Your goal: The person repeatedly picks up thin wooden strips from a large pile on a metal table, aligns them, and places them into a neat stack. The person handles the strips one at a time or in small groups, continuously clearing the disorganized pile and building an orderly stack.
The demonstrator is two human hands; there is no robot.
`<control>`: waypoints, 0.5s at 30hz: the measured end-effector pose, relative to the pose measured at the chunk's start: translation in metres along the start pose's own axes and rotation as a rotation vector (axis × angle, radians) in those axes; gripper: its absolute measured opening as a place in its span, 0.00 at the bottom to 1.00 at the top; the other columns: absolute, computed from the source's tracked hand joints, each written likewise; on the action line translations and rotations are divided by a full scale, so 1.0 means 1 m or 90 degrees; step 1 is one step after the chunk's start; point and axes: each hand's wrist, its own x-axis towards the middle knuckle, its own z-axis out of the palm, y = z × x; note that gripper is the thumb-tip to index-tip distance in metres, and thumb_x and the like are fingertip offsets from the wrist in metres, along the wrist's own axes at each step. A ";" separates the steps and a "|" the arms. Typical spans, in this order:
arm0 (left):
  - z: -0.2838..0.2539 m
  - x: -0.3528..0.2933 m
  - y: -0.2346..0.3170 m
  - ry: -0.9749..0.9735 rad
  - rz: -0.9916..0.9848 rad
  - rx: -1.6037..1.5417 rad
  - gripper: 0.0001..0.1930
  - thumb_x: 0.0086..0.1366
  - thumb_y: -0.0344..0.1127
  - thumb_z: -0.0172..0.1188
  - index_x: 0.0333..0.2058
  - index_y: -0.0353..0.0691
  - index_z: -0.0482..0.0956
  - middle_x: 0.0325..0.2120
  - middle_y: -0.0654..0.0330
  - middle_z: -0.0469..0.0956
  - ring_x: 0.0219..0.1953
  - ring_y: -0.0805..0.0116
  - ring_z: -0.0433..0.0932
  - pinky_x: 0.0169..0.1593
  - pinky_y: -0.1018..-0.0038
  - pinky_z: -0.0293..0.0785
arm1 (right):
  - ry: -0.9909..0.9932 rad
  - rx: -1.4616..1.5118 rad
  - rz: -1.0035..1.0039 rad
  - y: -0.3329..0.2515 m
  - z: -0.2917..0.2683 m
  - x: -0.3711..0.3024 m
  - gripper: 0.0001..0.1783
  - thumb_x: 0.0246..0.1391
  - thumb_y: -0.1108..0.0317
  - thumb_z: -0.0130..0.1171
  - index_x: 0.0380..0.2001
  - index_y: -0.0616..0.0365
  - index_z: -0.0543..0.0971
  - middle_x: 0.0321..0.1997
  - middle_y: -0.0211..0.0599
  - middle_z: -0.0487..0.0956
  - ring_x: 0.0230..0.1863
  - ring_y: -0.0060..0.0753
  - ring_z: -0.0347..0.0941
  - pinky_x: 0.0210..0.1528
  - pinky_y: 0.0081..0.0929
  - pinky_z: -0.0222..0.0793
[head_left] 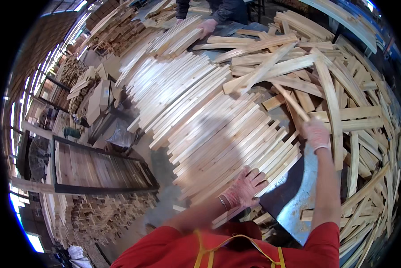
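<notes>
My left hand (245,187), in a pale reddish work glove, lies with fingers spread at the near edge of a row of wooden strips (214,138). One short strip end (227,217) shows just below its palm. Further right, my right hand (315,134), gloved the same way, is closed round the near end of a wooden strip (292,102). That strip slants up and left toward a loose heap of wooden slats (294,67). Behind the near row, more pale strips (173,89) lie side by side.
Across the table, a co-worker's gloved hands (207,27) rest on a bundle of strips (176,38). A bare metal tabletop (298,192) shows between my arms. At left stand a dark-framed rack of boards (102,165), stacked wood ends (102,219) and a fan (39,156).
</notes>
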 end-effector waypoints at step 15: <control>-0.019 0.004 0.007 -0.022 0.019 0.037 0.40 0.61 0.60 0.62 0.69 0.47 0.74 0.68 0.53 0.69 0.72 0.49 0.62 0.76 0.39 0.47 | 0.049 0.694 0.415 0.116 0.016 -0.529 0.15 0.72 0.63 0.67 0.53 0.62 0.82 0.35 0.29 0.82 0.32 0.22 0.78 0.31 0.21 0.75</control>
